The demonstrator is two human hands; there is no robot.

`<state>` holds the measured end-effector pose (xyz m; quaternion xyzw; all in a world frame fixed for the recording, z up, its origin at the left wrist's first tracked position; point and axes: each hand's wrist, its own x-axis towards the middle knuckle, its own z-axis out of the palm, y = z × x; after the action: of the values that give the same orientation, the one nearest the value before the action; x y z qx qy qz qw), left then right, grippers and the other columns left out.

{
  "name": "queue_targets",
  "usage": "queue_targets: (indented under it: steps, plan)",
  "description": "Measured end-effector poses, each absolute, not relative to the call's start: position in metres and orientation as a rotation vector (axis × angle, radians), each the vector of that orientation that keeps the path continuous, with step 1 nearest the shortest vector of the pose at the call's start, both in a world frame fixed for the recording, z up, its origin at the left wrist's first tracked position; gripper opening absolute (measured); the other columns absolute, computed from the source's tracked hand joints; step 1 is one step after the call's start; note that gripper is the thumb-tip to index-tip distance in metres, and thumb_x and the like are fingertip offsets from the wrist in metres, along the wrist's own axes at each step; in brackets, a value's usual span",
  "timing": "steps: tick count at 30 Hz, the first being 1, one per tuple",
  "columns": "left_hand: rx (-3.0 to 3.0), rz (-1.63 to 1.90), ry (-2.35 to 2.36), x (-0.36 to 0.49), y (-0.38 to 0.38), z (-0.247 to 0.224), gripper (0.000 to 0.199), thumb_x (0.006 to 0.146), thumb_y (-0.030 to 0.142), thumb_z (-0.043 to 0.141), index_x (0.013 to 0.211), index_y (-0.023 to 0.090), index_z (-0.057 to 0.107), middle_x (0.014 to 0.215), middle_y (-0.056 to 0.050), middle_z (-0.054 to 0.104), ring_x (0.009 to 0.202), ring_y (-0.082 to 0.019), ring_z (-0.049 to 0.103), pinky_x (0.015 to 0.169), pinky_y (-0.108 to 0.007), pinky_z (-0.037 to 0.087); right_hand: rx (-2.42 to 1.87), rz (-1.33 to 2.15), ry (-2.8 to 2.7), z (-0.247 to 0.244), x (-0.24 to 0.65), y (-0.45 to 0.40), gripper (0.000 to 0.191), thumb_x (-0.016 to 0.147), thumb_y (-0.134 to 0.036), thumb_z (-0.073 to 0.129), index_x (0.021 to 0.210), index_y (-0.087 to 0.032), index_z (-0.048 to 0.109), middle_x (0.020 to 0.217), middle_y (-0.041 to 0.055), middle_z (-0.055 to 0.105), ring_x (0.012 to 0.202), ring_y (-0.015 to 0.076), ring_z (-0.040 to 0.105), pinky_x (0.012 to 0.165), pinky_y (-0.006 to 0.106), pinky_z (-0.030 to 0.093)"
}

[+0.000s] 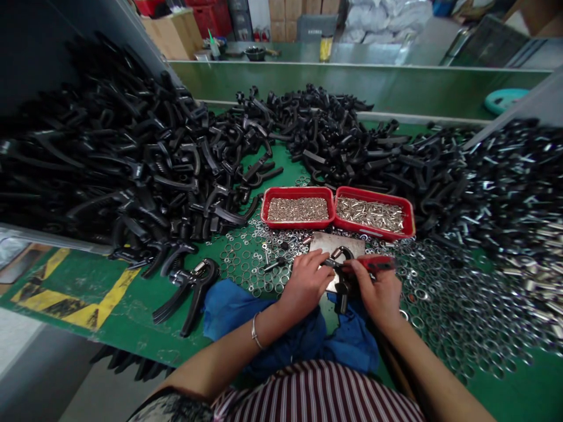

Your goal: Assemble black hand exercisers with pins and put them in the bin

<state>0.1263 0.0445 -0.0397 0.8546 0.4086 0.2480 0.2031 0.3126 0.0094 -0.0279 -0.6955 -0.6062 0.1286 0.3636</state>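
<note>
- Black spring grip (pixel 341 300): held over a steel plate (pixel 334 243) directly in front of the person, coil end uppermost, handle end hanging past the plate's near edge.
- Left hand (pixel 304 284): closed firmly around the black spring grip near its coil, with the fingers wrapped toward the far side.
- Right hand (pixel 377 296): pinching a red-handled tool (pixel 372 264), its working end directed at the coil end of the grip. Tip form too small to determine.
- Red trays: two, side by side and touching, just beyond the steel plate. Left red tray (pixel 298 225) contains short silver pins (pixel 298 209); right red tray (pixel 373 230) contains longer silver pins (pixel 370 214).
- Silver rings (pixel 433 310): scattered loosely across the green table (pixel 114 319) on both sides of the hands, up to the plate and trays.
- Black plastic grip parts (pixel 118 164): large heap left of and beyond the trays.
- Second black spring grip (pixel 196 290): lying on the table, left of the hands.
- Mixed black and silver parts (pixel 512 193): heaped at far right.
- Blue cloth (pixel 233 310): across the lap, beneath both forearms.
- Silver bangle (pixel 255 331): on left wrist.
- Yellow-and-black hazard tape (pixel 74 305): on the table's near left area.
</note>
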Motion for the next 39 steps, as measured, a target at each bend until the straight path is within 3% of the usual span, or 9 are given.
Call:
queue_targets:
  steps: [8, 13, 18, 23, 26, 30, 34, 36, 39]
  plan:
    - [2.353, 0.739, 1.135, 0.127, 0.043, -0.047, 0.017, 0.098, 0.030, 0.051, 0.103, 0.022, 0.066, 0.136, -0.008, 0.058, 0.135, -0.026, 0.043, 0.110, -0.050, 0.035, -1.791, 0.572, -1.864, -0.004, 0.308, 0.042, 0.031, 0.097, -0.049, 0.045, 0.104, -0.020, 0.054, 0.085, 0.0094, 0.071, 0.073, 0.0266, 0.070, 0.064, 0.033, 0.049]
    - [2.364, 0.711, 1.153, 0.127, 0.044, -0.048, 0.017, 0.097, 0.027, 0.051, 0.107, 0.021, 0.064, 0.138, -0.008, 0.055, 0.136, -0.027, 0.041, 0.110, -0.050, 0.035, -1.766, 0.480, -1.995, -0.006, 0.305, 0.045, 0.032, 0.100, -0.046, 0.038, 0.103, -0.019, 0.053, 0.087, 0.0120, 0.070, 0.077, 0.0285, 0.069, 0.068, 0.036, 0.049]
    - [2.392, 0.709, 1.172, 0.129, 0.046, -0.049, 0.015, 0.096, 0.030, 0.054, 0.103, 0.022, 0.064, 0.135, -0.007, 0.058, 0.133, -0.026, 0.043, 0.109, -0.047, 0.035, -1.767, 0.564, -1.847, -0.010, 0.303, 0.037, 0.030, 0.099, -0.048, 0.041, 0.103, -0.020, 0.051, 0.079, 0.0076, 0.068, 0.070, 0.0252, 0.067, 0.066, 0.034, 0.049]
    - [2.411, 0.685, 1.204, 0.131, 0.044, -0.045, 0.015, 0.096, 0.030, 0.055, 0.103, 0.023, 0.065, 0.134, -0.006, 0.058, 0.133, -0.026, 0.043, 0.108, -0.046, 0.034, -1.539, 0.675, -1.622, 0.010, 0.313, 0.034, 0.033, 0.100, -0.052, 0.037, 0.101, -0.022, 0.052, 0.084, 0.0068, 0.069, 0.069, 0.0219, 0.066, 0.066, 0.033, 0.051]
    - [2.376, 0.711, 1.197, 0.130, 0.046, -0.037, 0.015, 0.097, 0.030, 0.054, 0.100, 0.023, 0.067, 0.128, -0.005, 0.062, 0.129, -0.023, 0.046, 0.107, -0.043, 0.034, -1.709, 0.524, -1.353, 0.013, 0.353, 0.036, 0.038, 0.099, -0.057, 0.036, 0.105, -0.023, 0.051, 0.078, 0.0048, 0.068, 0.059, 0.0202, 0.062, 0.059, 0.033, 0.048]
    - [2.371, 0.679, 1.224, 0.132, 0.059, -0.023, 0.019, 0.099, 0.031, 0.052, 0.100, 0.023, 0.069, 0.107, -0.004, 0.068, 0.108, -0.020, 0.055, 0.096, -0.039, 0.037, -2.268, 0.283, -1.590, 0.000, 0.417, 0.035, 0.045, 0.093, -0.062, 0.043, 0.090, -0.020, 0.061, 0.074, 0.0084, 0.067, 0.070, 0.0265, 0.064, 0.063, 0.036, 0.045]
    - [2.526, 0.581, 1.191, 0.139, 0.073, -0.017, 0.022, 0.098, 0.033, 0.053, 0.096, 0.023, 0.072, 0.099, -0.004, 0.068, 0.100, -0.021, 0.053, 0.089, -0.039, 0.035, -2.289, -0.038, -1.703, -0.006, 0.437, 0.014, 0.051, 0.095, -0.059, 0.040, 0.114, -0.016, 0.061, 0.111, 0.0181, 0.065, 0.101, 0.0325, 0.063, 0.076, 0.040, 0.048]
    - [2.598, 0.547, 1.169, 0.143, 0.076, -0.017, 0.023, 0.098, 0.033, 0.052, 0.095, 0.022, 0.072, 0.098, -0.004, 0.067, 0.099, -0.021, 0.052, 0.088, -0.039, 0.034, -2.165, 0.038, -1.762, -0.004, 0.429, -0.004, 0.047, 0.097, -0.054, 0.041, 0.119, -0.016, 0.059, 0.116, 0.0173, 0.063, 0.105, 0.0306, 0.062, 0.084, 0.041, 0.049]
    - [2.689, 0.481, 1.147, 0.147, 0.078, -0.018, 0.023, 0.099, 0.034, 0.051, 0.095, 0.021, 0.071, 0.097, -0.004, 0.066, 0.097, -0.022, 0.052, 0.085, -0.040, 0.034, -1.991, 0.486, -1.892, -0.002, 0.406, -0.038, 0.036, 0.100, -0.046, 0.038, 0.111, -0.020, 0.061, 0.110, 0.0112, 0.066, 0.100, 0.0251, 0.065, 0.090, 0.039, 0.050]
